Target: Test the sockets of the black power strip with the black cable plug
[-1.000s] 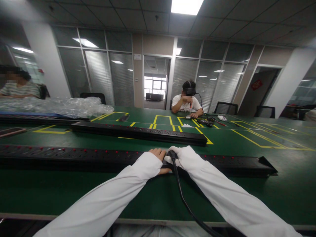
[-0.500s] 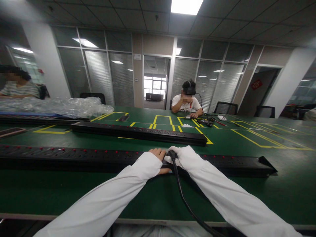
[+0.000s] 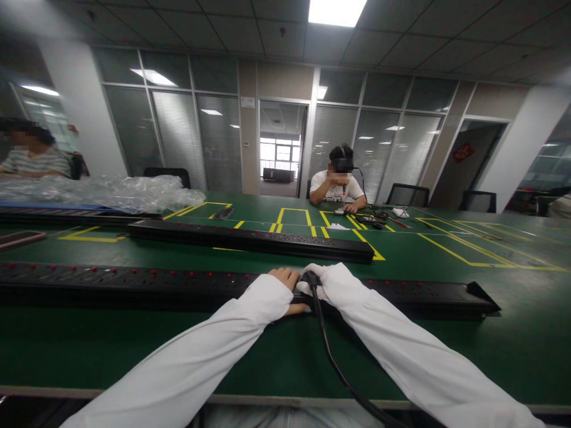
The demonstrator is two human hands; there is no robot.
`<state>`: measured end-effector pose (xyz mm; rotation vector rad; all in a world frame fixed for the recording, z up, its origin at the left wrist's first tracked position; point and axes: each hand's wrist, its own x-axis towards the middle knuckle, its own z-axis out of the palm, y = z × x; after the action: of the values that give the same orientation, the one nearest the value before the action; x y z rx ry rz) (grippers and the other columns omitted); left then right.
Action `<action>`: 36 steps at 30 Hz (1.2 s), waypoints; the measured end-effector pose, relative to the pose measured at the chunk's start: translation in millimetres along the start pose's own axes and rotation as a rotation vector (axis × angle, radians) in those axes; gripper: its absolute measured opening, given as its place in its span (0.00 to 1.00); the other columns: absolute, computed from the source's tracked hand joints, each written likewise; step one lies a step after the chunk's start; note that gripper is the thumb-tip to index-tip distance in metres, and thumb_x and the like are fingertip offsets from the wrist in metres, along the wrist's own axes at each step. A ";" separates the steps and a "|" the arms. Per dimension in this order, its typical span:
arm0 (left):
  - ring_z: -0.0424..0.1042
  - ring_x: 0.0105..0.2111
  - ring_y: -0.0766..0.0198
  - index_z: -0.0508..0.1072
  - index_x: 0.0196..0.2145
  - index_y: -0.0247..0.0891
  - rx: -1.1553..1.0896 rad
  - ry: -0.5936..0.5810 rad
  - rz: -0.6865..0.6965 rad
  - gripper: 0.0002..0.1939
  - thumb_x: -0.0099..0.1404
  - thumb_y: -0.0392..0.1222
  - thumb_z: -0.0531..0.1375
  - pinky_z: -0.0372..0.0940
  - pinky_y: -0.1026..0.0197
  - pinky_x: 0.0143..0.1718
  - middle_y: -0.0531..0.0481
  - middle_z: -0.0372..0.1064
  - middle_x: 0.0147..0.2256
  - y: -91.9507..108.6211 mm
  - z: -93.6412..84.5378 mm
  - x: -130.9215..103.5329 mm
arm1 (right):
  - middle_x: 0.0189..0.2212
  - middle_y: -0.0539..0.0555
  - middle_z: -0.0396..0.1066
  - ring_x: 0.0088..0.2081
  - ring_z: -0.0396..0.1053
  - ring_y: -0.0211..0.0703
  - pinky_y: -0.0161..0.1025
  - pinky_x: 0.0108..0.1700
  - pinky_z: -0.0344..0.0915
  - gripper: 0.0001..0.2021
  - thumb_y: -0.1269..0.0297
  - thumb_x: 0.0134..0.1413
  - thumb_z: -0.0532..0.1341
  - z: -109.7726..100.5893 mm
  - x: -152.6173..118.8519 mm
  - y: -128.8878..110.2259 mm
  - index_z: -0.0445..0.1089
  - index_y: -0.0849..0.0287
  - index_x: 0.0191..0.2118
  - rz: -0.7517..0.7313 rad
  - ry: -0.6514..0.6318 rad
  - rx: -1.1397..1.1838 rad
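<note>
A long black power strip point(image 3: 178, 289) with a row of red buttons lies across the table in front of me. My left hand point(image 3: 288, 285) is wrapped over it, fingers on top and thumb along the near side. Right beside it, my right hand point(image 3: 316, 278), in a white glove, grips a black plug point(image 3: 310, 278) against the strip's top face. From the plug a thick black cord point(image 3: 328, 351) runs down over the table's front edge. Whether the plug's pins are in a socket is hidden.
A second black power strip point(image 3: 250, 238) lies behind, at a slight angle. Clear plastic wrap point(image 3: 111, 193) covers the far left. Yellow tape outlines point(image 3: 464, 241) mark the green table point(image 3: 526, 297). Across it a person point(image 3: 336, 184) sits near cables; another person point(image 3: 35, 157) is at far left.
</note>
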<state>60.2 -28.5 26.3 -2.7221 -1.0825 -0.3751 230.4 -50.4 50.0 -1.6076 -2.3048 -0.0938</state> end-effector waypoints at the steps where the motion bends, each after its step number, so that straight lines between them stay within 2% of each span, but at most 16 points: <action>1: 0.63 0.37 0.53 0.58 0.45 0.36 0.000 -0.001 0.000 0.32 0.52 0.63 0.48 0.58 0.56 0.36 0.43 0.63 0.36 0.0 -0.1 0.1 | 0.22 0.47 0.65 0.23 0.60 0.30 0.27 0.25 0.50 0.18 0.47 0.44 0.52 -0.1 0.2 0.1 0.65 0.51 0.38 0.000 -0.001 0.001; 9: 0.63 0.37 0.53 0.58 0.45 0.36 -0.003 0.008 -0.009 0.32 0.51 0.63 0.49 0.58 0.56 0.36 0.44 0.63 0.35 -0.2 2.1 1.3 | 0.23 0.46 0.65 0.24 0.62 0.31 0.27 0.26 0.51 0.17 0.47 0.44 0.53 0.9 0.8 0.0 0.64 0.49 0.38 0.004 -0.004 -0.024; 36: 0.64 0.35 0.54 0.58 0.45 0.35 0.019 0.023 0.003 0.33 0.51 0.64 0.48 0.58 0.56 0.35 0.44 0.63 0.35 -1.3 6.0 2.5 | 0.23 0.47 0.65 0.24 0.62 0.30 0.26 0.26 0.52 0.16 0.49 0.44 0.53 0.4 0.1 -0.3 0.64 0.50 0.38 -0.001 0.004 0.006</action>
<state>62.0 -24.3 21.4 -2.6955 -1.0711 -0.3935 230.0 -50.2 49.7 -1.6019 -2.3007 -0.0904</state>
